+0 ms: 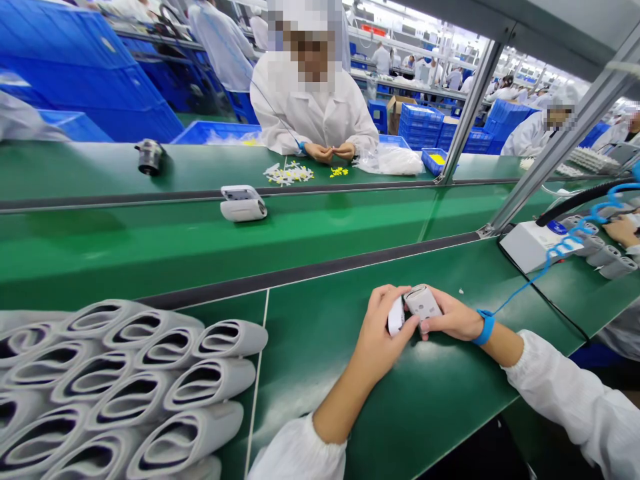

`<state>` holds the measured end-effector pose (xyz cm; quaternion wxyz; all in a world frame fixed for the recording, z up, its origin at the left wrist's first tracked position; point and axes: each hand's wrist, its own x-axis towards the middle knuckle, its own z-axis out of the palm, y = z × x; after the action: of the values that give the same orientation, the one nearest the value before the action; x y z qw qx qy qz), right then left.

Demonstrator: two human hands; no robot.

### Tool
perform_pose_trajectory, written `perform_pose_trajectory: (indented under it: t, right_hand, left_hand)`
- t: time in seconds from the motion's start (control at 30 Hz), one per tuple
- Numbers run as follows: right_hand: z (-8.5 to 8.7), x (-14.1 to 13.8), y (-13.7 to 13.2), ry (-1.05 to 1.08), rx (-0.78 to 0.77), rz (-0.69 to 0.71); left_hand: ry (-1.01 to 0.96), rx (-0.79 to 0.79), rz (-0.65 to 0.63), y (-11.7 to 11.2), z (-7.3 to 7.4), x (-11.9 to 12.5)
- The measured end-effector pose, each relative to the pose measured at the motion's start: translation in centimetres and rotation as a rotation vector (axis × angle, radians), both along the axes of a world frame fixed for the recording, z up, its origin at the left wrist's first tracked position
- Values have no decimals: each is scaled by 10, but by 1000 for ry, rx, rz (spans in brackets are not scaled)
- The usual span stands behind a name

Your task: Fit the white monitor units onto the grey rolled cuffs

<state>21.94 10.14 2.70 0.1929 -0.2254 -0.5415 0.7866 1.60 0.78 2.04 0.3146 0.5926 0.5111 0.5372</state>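
both hands together over the green workbench [320, 413], closed on a small grey-and-white device [423, 301]. left hand [383, 330] pinches a curved white piece [396, 316] against its near side; right hand [450, 317] wraps its other side, blue wrist strap [484, 327] on that wrist. stacked grey oval sleeves [165, 380] lie left of the hands.

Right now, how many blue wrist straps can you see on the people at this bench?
2: a blue wrist strap on the camera wearer's right wrist, and a blue wrist strap on a wrist of the person opposite. Others may be hidden.
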Motion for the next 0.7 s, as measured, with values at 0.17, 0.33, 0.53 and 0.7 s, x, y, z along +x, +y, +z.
perform_pose_trajectory:
  t: [0.17, 0.33, 0.53, 0.7]
  right_hand:
    - [1, 1, -1, 7, -13, 26]
    - [0, 3, -2, -24, 8, 3]
    - [-1, 3, -2, -6, 1, 11]
    - [0, 4, -3, -58, -3, 7]
  left_hand:
    - [19, -12, -11, -1, 1, 2]
    - [51, -24, -6, -1, -1, 4]
    - [62, -8, -22, 0, -4, 4]
    - [38, -15, -81, -1, -3, 3]
